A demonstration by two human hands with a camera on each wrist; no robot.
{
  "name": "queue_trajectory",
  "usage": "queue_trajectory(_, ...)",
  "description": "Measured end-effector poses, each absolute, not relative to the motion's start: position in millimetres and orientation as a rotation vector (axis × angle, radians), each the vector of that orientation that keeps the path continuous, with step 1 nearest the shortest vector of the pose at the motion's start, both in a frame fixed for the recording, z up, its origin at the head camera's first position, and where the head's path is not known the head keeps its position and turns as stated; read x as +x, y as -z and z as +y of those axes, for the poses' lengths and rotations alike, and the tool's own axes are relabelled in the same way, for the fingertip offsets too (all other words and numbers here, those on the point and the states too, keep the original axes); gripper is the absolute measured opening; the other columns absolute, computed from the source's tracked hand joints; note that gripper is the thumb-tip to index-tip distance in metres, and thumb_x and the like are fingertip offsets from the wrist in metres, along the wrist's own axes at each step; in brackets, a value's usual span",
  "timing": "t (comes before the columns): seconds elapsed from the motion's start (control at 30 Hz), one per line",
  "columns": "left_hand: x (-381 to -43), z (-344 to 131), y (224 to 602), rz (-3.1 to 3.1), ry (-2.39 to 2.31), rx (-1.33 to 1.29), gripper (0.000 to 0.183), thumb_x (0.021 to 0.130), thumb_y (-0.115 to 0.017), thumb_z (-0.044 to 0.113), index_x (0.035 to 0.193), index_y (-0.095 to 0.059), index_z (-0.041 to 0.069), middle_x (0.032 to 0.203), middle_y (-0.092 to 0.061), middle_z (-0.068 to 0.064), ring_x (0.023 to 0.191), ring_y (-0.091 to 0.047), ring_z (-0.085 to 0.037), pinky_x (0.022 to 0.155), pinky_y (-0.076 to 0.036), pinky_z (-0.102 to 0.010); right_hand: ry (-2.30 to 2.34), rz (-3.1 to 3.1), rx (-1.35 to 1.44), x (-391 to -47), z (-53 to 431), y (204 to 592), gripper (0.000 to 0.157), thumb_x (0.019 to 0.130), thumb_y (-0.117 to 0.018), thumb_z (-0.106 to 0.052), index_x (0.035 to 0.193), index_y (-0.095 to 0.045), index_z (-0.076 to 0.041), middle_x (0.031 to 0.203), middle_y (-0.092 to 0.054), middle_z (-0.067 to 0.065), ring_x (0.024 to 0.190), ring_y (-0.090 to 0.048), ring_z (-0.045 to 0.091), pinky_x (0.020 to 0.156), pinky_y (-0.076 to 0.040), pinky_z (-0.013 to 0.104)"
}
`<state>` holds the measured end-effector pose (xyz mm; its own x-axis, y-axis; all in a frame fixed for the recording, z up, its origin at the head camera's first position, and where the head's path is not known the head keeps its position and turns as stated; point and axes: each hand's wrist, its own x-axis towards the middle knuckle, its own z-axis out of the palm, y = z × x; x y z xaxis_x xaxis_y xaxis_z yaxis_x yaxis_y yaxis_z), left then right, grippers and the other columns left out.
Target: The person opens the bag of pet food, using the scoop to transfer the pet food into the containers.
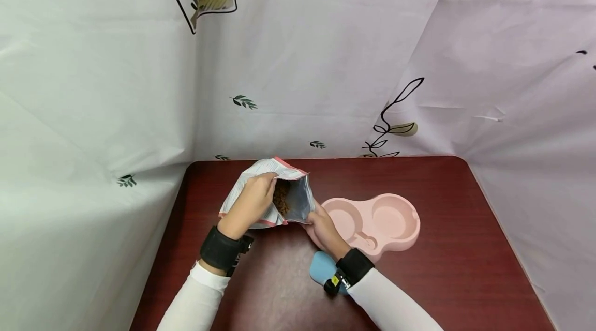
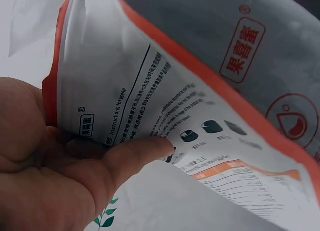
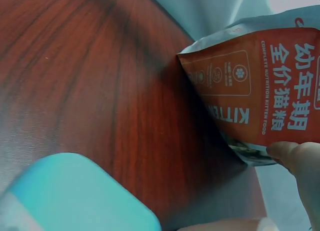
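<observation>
A kitten food bag [image 1: 258, 168], white with red edges, lies tilted over the table with its mouth spread toward the right. Brown kibble [image 1: 280, 196] shows inside against the silvery lining. My left hand [image 1: 253, 197] grips the bag at the upper rim of its mouth; in the left wrist view, thumb and fingers pinch the printed white panel. On the opposite side, my right hand [image 1: 326, 227] holds the mouth's right edge. The right wrist view shows the bag's orange front panel [image 3: 245, 86] with the thumb against its lower edge.
A pink double-bowl feeder [image 1: 412, 238] stands right of the bag, partly behind my right hand. Under the right wrist sits a light blue rounded object [image 1: 321, 267], partly covered by the wristband. The dark red table [image 1: 442, 279] meets a white patterned curtain [image 1: 326, 62] at the back.
</observation>
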<state>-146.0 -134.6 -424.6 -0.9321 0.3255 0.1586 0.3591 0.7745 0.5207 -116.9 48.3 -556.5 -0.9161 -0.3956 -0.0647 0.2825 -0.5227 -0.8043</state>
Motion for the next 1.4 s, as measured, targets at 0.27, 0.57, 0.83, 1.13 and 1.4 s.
queue_trajectory(0.27,-132,-127,435,-2.835,0.924,-0.589,0.023,0.106,-0.054,0.003,0.119,-0.070,-0.006,0.109,-0.074,-0.018,0.099,-0.072,-0.029,0.083,-0.060,-0.043,2.440,1.246,-0.107,-99,55,565,0.092,0.076,-0.024,0.017,0.164,-0.005,0.001,0.171,-0.010,0.024,0.156,-0.013,0.039,0.126,-0.012,0.056)
queue_trajectory(0.57,-129,-131,437,-2.817,0.906,-0.611,0.024,0.106,-0.053,0.004,0.122,-0.069,-0.005,0.117,-0.073,-0.020,0.111,-0.071,-0.030,0.091,-0.059,-0.046,2.361,1.405,-0.090,-96,59,562,0.083,0.082,-0.030,0.014,0.163,-0.011,0.005,0.168,-0.017,0.028,0.151,-0.028,0.033,0.120,-0.033,0.041)
queue_trajectory(0.83,-133,-134,433,-2.777,0.855,-0.652,0.021,0.104,-0.056,0.003,0.118,-0.070,-0.005,0.113,-0.074,-0.019,0.107,-0.072,-0.029,0.087,-0.060,-0.043,2.383,1.414,-0.127,-90,95,542,0.061,0.106,-0.032,-0.001,0.163,-0.011,0.005,0.169,-0.013,0.027,0.153,-0.028,0.029,0.112,-0.041,0.022)
queue_trajectory(1.13,-133,-132,432,-2.797,0.883,-0.636,0.023,0.105,-0.056,0.004,0.120,-0.070,-0.006,0.116,-0.073,-0.021,0.109,-0.072,-0.031,0.087,-0.060,-0.044,2.355,1.689,-0.372,-80,158,535,0.055,0.112,-0.031,-0.004,0.162,-0.010,0.009,0.162,-0.041,-0.001,0.145,-0.043,0.001,0.116,-0.037,0.020)
queue_trajectory(1.4,-131,-133,429,-2.814,0.889,-0.621,0.024,0.105,-0.057,0.004,0.122,-0.069,-0.006,0.118,-0.073,-0.021,0.110,-0.071,-0.031,0.088,-0.060,-0.045,1.673,2.722,-0.562,-61,195,544,0.059,0.103,-0.053,0.004,0.159,-0.038,-0.006,0.158,-0.044,0.024,0.145,-0.035,-0.006,0.112,-0.032,0.008)
